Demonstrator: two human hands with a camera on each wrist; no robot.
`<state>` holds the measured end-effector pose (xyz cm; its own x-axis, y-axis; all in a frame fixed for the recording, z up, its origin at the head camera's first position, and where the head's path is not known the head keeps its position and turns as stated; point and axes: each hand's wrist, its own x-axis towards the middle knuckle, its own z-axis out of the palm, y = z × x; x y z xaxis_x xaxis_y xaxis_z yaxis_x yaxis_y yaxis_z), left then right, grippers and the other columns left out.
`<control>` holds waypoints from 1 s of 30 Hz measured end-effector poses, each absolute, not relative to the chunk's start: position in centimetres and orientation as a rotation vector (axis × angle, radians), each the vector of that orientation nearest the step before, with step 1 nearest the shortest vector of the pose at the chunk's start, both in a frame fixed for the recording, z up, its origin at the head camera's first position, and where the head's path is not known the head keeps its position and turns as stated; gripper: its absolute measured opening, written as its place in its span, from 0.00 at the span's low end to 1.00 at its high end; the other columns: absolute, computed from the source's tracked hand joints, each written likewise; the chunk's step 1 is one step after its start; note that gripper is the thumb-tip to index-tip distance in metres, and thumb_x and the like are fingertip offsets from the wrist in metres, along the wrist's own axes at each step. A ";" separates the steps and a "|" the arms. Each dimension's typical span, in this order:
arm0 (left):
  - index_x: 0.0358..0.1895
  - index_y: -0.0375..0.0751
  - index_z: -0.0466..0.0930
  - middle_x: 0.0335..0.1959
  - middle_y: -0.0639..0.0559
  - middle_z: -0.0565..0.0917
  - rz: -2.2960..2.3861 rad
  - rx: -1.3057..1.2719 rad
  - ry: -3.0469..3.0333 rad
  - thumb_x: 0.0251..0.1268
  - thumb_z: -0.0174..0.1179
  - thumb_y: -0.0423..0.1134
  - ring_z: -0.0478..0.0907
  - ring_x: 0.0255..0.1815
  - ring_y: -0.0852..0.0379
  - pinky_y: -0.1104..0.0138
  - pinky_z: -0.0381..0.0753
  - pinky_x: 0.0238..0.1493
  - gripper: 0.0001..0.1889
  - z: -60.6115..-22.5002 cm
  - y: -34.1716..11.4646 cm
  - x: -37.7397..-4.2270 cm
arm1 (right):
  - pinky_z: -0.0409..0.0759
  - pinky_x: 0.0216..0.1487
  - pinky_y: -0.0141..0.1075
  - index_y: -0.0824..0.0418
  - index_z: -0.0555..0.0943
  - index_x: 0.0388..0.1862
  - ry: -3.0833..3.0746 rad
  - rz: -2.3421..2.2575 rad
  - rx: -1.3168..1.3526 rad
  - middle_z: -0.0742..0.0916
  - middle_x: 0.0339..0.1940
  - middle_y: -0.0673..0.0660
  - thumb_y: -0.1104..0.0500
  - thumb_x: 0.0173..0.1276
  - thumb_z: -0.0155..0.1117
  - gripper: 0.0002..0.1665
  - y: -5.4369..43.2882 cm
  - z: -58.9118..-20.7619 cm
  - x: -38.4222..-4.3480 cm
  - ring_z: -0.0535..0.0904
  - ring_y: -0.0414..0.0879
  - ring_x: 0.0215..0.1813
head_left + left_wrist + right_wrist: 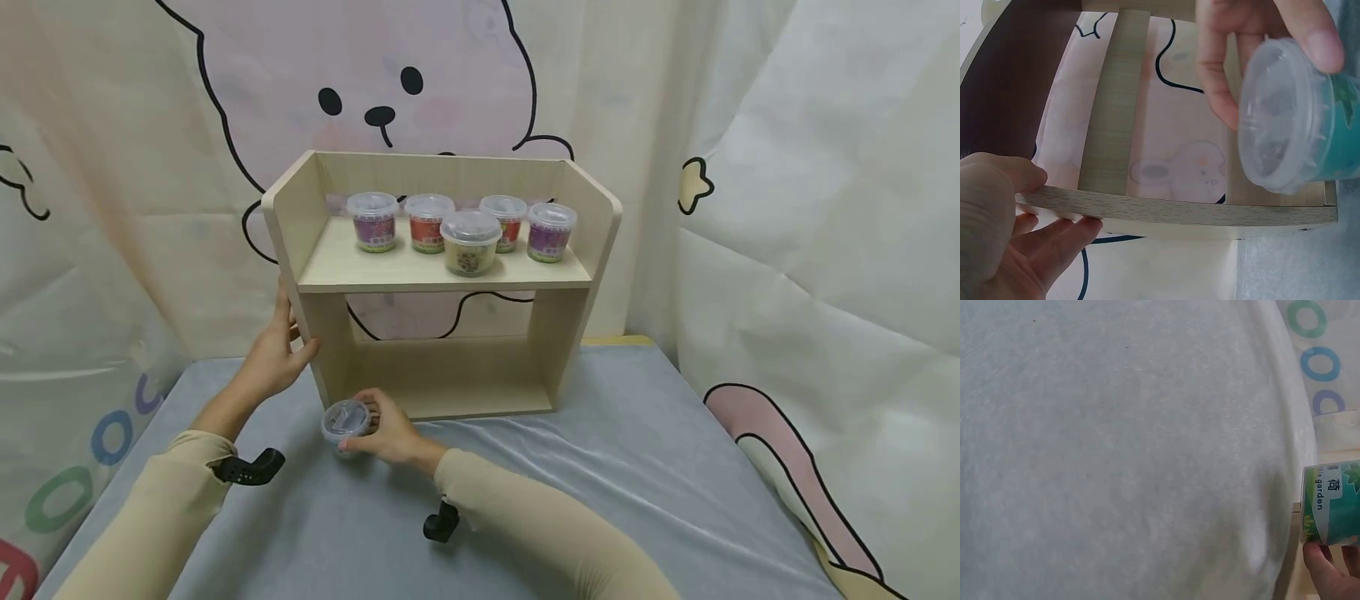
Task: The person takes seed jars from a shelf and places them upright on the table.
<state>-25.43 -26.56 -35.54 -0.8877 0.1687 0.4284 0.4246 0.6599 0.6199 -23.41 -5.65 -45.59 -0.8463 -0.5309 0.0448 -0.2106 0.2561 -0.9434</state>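
My right hand [393, 432] holds a small lidded plastic cup [347, 421] in front of the shelf's lower left corner. Its teal and green label, printed with "little garden", faces the right wrist view, where the cup [1332, 503] sits at the right edge with fingertips [1319, 559] on it. In the left wrist view the clear lid [1275, 115] shows. My left hand [273, 354] grips the left side panel of the light wooden two-tier shelf [446, 287]. Thumb and fingers lie on either side of that panel's edge [1166, 206].
Several lidded cups stand on the upper tier: purple-labelled ones [375, 232] [549, 242], red-labelled ones [427, 233] [512, 232], and a pale one [470, 254] in front. The shelf stands at the back of a table with a grey-blue cloth [600, 467]. Printed curtains [810, 250] surround it.
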 end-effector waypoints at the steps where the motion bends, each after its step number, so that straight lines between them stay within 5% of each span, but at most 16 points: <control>1: 0.80 0.56 0.16 0.74 0.19 0.59 -1.067 -0.466 -2.552 0.70 0.55 0.25 0.68 0.65 0.16 0.30 0.72 0.59 0.56 -35.4 -26.6 -25.4 | 0.78 0.60 0.32 0.59 0.69 0.67 2.257 -1.611 -0.683 0.80 0.64 0.58 0.64 0.60 0.77 0.39 -5.8 -45.8 -23.5 0.79 0.46 0.62; 21: 0.80 0.58 0.15 0.76 0.21 0.58 -1.059 -0.458 -2.560 0.71 0.55 0.27 0.68 0.66 0.17 0.31 0.72 0.59 0.56 -35.6 -26.7 -25.1 | 0.77 0.59 0.33 0.60 0.63 0.74 2.296 -1.503 -0.699 0.81 0.61 0.58 0.61 0.59 0.78 0.47 -6.0 -47.4 -23.0 0.79 0.42 0.59; 30: 0.80 0.56 0.16 0.74 0.21 0.61 -1.095 -0.473 -2.524 0.70 0.55 0.25 0.68 0.65 0.16 0.31 0.71 0.60 0.56 -35.9 -26.5 -25.1 | 0.74 0.70 0.51 0.58 0.62 0.76 2.226 -1.513 -0.725 0.73 0.72 0.67 0.59 0.67 0.71 0.42 -2.8 -45.0 -23.3 0.71 0.63 0.73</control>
<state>-25.13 -26.52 -35.94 -0.8839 0.1625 0.4386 0.4314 0.6458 0.6300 -23.25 -2.83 -45.02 -0.8070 -0.5906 -0.0035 -0.2142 0.2981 -0.9302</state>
